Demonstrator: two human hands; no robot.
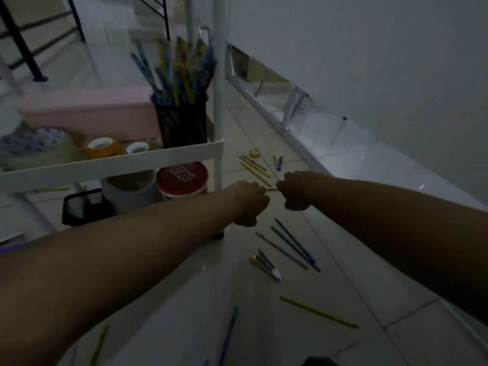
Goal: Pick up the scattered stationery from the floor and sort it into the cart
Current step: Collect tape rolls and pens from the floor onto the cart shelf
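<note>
Pencils already fill the cart's mesh cup (182,122); left hand (249,203) and right hand (297,191) pinch one yellow pencil (270,189) together, many floor pencils (293,244) remain.

Pencil cup (182,122) on cart shelf (113,165), tape rolls (101,147) left; pencils (293,244) on floor (343,260), apparently right.

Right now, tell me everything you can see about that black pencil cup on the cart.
The black pencil cup looks like dark mesh, standing upright on the top shelf of the white cart, in the corner by a white post. It is crammed with long blue and yellow pencils fanning out above its rim, their tips blurred. Tape rolls sit apart on the same shelf. Neither hand touches it.
</note>
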